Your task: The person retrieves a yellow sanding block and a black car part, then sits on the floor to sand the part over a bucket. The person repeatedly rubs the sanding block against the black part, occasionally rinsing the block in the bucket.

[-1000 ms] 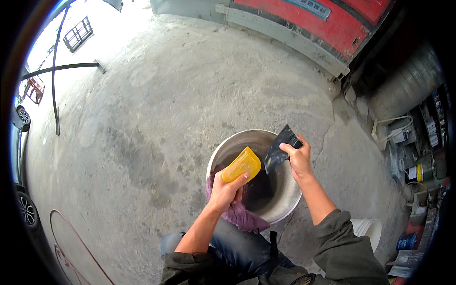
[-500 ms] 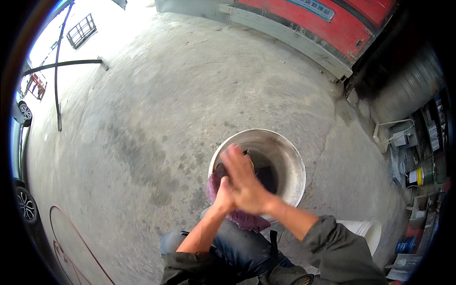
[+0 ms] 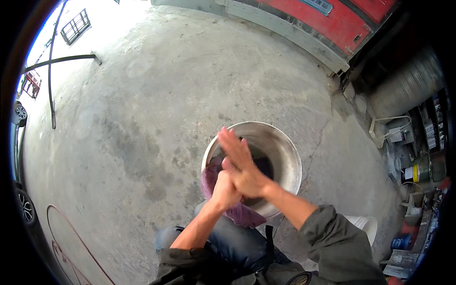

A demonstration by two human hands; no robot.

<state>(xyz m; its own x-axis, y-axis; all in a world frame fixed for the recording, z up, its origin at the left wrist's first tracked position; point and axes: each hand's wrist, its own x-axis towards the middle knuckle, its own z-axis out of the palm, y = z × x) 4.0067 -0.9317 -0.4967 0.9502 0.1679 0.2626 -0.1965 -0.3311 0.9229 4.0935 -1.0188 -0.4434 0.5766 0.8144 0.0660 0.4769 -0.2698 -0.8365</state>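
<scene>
My right hand (image 3: 244, 168), slightly blurred, has its fingers stretched upward and presses against my left hand (image 3: 227, 187), whose fingers are mostly hidden behind it. Both are over a round metal bucket (image 3: 286, 166) on the concrete floor, between me and the red panel. A damp-looking purple cloth (image 3: 242, 216) drapes over the bucket's near and left rim, just beside my hands. Something dark (image 3: 263, 165) lies inside the bucket, partly hidden by my hands and too unclear to name.
Concrete floor (image 3: 118, 95) surrounds me. A white bucket (image 3: 365, 228) lies at lower right, near cluttered cans and tools (image 3: 413, 173). A red hose (image 3: 71, 228) and car wheels (image 3: 24, 206) are at left. A red panel (image 3: 323, 23) stands ahead, black poles (image 3: 52, 85) upper left.
A second ago I held a yellow block and a black sheet. Neither shows in my hands now; my right hand has moved left onto my left one, fingers straightened.
</scene>
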